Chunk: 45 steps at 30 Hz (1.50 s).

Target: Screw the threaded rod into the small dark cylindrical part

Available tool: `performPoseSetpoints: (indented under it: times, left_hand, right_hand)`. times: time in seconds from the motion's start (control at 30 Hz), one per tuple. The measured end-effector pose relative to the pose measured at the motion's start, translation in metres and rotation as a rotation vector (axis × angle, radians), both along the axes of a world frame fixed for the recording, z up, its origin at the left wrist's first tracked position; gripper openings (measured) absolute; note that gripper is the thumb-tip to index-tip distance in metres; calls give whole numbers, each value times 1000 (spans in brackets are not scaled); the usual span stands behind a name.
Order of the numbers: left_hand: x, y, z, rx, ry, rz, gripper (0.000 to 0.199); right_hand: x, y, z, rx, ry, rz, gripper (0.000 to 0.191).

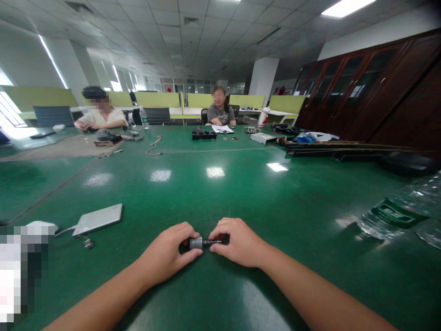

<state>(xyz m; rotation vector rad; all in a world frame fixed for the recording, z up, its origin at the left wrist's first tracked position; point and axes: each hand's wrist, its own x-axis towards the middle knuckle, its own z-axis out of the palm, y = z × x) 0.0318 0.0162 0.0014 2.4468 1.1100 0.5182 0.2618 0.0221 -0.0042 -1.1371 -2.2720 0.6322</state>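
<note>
Low in the middle of the head view, a small silver metal cylinder with a thin dark ribbed shaft (196,242) lies sideways between my two hands. My left hand (172,248) pinches the thick cylinder end between thumb and fingers. At the other end, the thumb and curled fingers of my right hand (237,241) close around the ribbed shaft. The shaft's tip is partly hidden by my right fingers. Both hands are low over the green tabletop (186,193).
To the left, a white power bank (99,219) lies with a cable. Clear plastic bottles (392,214) stand at the right. Farther back are a black tray (204,134), a grey metal box (262,138) and long dark bars (327,151). Two people sit across the table.
</note>
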Motion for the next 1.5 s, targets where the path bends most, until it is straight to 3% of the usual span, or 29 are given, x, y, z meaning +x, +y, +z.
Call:
performPoseSetpoints:
  times: [0.63,0.83,0.97,1.23,1.5]
  left_hand:
    - [-3,2,1,13,-18,24,14]
    - [-5,2,1,-1,-44,42,11]
    - [-6,2,0,-2,-45,50,11]
    - [-2,1,2,12,-22,52,15]
    - [0,-1,1,36,-39,-10,32]
  right_hand:
    - [7,4,2,6,-32,-38,7]
    - [19,9,4,-43,-121,-145,9]
    - [20,10,4,-46,-83,-135,10]
    - [5,3,1,-37,31,-65,13]
    - [-14,1,-5,-14,57,-47,14]
